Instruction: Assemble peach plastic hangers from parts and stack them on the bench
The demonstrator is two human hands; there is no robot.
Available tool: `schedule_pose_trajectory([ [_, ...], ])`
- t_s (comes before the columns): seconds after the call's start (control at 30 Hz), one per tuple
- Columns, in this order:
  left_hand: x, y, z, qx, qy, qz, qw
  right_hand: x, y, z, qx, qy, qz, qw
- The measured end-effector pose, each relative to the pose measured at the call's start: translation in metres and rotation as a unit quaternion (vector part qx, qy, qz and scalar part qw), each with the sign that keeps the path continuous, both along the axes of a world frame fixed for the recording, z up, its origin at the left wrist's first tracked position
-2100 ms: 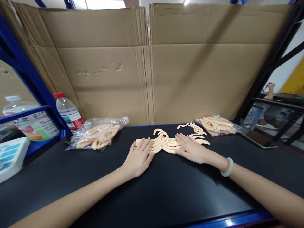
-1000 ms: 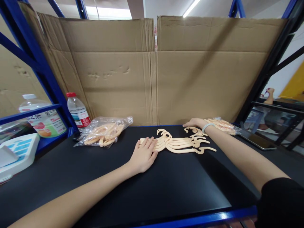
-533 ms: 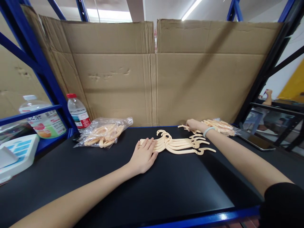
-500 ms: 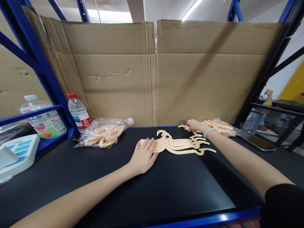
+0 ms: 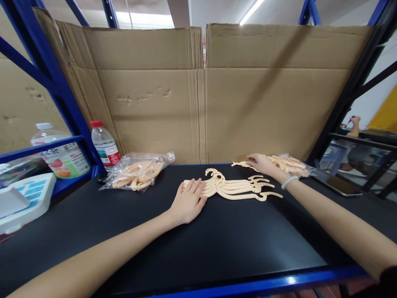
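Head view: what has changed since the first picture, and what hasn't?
The right hand came off the beige hangers and moved to the loose beige pieces farther back; its grip is unclear. The left hand stayed on the hangers; the red-capped bottle stayed put.

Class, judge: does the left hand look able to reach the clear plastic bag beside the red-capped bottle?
Probably yes: only black tabletop shows between the left hand and the clear plastic bag.

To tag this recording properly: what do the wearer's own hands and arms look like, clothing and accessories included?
The left hand and right hand are ungloved. A pale, ridged bracelet circles the right wrist, and a bit of black sleeve shows farther up that arm. The left forearm shows no sleeve.
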State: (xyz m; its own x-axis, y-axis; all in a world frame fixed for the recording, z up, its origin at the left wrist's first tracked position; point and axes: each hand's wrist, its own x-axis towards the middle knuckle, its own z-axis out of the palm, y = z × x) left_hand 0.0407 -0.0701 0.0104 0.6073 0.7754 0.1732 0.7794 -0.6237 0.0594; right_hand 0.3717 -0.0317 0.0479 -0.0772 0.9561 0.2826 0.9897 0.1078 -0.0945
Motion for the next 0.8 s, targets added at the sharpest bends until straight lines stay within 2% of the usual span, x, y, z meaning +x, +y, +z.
schedule_pose_trajectory([
  [0.07, 0.001, 0.000, 0.001, -0.004, 0.006, 0.002, 1.000, -0.020, -0.023, -0.006, 0.000, 0.010, 0.027, 1.000],
  [0.17, 0.004, 0.003, 0.001, -0.004, 0.011, 0.003, 1.000, -0.053, -0.054, -0.024, -0.010, 0.002, 0.094, 0.996],
  [0.27, 0.010, 0.010, 0.000, 0.001, 0.006, 0.004, 1.000, -0.067, -0.062, -0.043, -0.039, -0.012, 0.117, 0.992],
  [0.4, 0.019, 0.022, -0.001, 0.001, -0.001, 0.008, 1.000, -0.059, -0.046, -0.054, -0.038, -0.009, 0.127, 0.991],
  [0.63, 0.025, 0.029, -0.002, 0.008, -0.014, 0.022, 1.000, -0.048, -0.025, -0.054, -0.004, -0.025, 0.142, 0.990],
  [0.73, 0.023, 0.024, -0.001, 0.049, -0.034, 0.000, 0.998, -0.033, -0.015, -0.044, 0.030, -0.038, 0.098, 0.994],
  [0.8, 0.018, 0.020, -0.001, 0.092, -0.060, -0.061, 0.992, -0.014, -0.007, -0.034, 0.052, -0.051, 0.034, 0.997],
])
